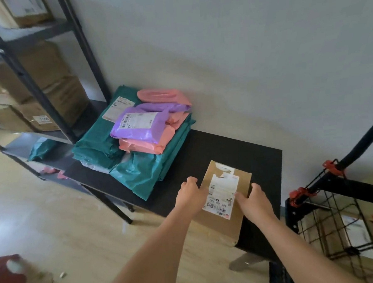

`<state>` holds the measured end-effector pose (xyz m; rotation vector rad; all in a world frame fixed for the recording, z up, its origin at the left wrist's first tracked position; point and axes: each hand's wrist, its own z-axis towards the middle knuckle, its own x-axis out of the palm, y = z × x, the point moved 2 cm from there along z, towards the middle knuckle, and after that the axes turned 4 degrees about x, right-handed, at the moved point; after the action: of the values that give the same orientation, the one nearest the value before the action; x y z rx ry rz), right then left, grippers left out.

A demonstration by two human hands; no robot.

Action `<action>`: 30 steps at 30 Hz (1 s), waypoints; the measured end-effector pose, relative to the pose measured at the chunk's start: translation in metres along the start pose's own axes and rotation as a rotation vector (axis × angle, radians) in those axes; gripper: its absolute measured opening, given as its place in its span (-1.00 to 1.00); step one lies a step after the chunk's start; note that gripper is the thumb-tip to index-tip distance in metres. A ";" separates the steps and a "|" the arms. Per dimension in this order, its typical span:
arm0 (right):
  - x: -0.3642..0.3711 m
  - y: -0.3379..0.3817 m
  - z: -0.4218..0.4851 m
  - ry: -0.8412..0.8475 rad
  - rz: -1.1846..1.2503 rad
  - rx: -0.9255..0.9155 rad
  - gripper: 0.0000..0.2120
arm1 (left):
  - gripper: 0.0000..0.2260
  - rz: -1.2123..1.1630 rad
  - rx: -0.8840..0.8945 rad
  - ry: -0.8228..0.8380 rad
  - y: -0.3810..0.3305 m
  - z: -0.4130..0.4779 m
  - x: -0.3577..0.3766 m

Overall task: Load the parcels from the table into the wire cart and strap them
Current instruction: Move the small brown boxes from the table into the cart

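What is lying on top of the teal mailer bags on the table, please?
A labelled purple mailer lies over pink mailers, with more purple and pink ones behind. The stack hides whatever else lies beneath it on the teal bags.

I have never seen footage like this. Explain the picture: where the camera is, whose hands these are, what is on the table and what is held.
There is no machine here: one camera on a person's head looks forward and down, so the two arms are the wearer's own. The left hand and right hand grip the sides of a cardboard box with a shipping label, at the near edge of a black table. Farther back on it lies a pile of teal, pink and purple mailer bags. The wire cart stands to the right, a shelf of cartons to the left.
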<state>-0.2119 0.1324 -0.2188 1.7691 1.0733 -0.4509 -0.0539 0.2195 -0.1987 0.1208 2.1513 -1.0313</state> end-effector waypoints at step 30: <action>0.042 -0.024 -0.048 0.163 0.683 0.319 -0.44 | -0.18 -0.650 -0.202 0.376 0.055 -0.003 0.011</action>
<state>-0.2172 0.1972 -0.2395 2.3452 0.4549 -0.0501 -0.0434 0.2565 -0.2395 -0.5574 2.7077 -1.1984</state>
